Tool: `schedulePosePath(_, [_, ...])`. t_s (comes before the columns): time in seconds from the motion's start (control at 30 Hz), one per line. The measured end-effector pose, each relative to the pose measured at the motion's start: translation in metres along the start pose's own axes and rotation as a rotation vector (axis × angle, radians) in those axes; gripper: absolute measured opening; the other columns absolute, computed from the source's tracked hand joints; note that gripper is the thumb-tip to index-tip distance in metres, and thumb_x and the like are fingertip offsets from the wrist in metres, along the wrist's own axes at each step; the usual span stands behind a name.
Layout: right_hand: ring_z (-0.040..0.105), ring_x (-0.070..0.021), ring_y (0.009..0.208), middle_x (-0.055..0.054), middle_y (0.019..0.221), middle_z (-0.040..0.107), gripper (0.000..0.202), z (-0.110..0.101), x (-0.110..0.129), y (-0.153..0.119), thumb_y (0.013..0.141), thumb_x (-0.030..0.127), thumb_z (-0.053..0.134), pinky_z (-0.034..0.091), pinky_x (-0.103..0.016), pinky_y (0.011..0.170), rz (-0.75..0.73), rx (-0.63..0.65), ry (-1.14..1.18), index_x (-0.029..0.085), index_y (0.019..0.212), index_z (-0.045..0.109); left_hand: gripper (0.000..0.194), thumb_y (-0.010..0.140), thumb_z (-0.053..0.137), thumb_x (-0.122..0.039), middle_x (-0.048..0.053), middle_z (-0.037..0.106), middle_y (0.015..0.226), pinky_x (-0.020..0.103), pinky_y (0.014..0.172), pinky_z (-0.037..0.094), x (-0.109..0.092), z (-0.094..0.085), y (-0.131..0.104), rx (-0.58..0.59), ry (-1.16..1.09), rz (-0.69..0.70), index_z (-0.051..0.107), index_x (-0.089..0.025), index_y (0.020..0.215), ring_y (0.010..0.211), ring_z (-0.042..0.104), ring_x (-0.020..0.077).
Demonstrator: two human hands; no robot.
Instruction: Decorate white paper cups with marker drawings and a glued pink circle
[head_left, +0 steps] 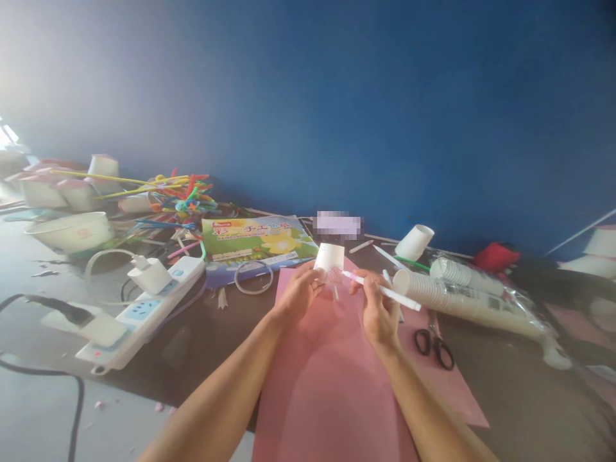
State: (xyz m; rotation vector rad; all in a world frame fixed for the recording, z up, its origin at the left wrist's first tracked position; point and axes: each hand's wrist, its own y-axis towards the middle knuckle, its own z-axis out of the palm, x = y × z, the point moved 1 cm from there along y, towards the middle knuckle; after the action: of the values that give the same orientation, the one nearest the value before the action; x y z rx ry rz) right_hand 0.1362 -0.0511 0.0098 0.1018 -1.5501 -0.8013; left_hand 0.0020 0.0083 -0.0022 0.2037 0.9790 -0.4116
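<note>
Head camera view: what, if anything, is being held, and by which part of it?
Left grip: a white paper cup, by its side, low in view. Right grip: a pink-and-white pen, by its barrel behind the pink section.

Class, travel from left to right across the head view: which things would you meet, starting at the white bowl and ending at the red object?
White bowl → white charger → colourful printed packet → paper cup in the left hand → white pen in the right hand → black-handled scissors → red object.

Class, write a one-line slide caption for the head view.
Left hand holding a white cup, right hand holding a white pen, above pink paper.
</note>
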Motion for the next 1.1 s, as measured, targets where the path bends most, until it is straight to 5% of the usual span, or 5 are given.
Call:
schedulePosePath(0.37, [0.056,-0.0138,0.069,0.002,0.067,0.056,0.022,0.0002,0.0071,0.0016,0.093,0.032,0.043,0.046,-0.031,0.071,-0.077,0.092,-0.104,0.021,0.092,0.062,0.033,0.073,0.062,-0.032,0.008,0.069,0.1,0.036,0.09,0.04,-0.0004,0.0018,-0.0002,0.003,0.008,0.025,0.064,-0.018,0.102,0.102,0.06,0.0249])
schedulePosePath(1.1, [0.056,-0.0144,0.067,0.002,0.067,0.056,0.024,0.0003,0.0055,0.002,0.093,0.034,0.043,0.046,-0.032,0.072,-0.071,0.078,-0.095,0.02,0.092,0.062,0.034,0.072,0.063,-0.031,0.007,0.069,0.099,0.037,0.092,0.039,0.0018,0.0002,-0.0001,0.006,0.011,0.027,0.063,-0.019,0.104,0.102,0.06,0.0244])
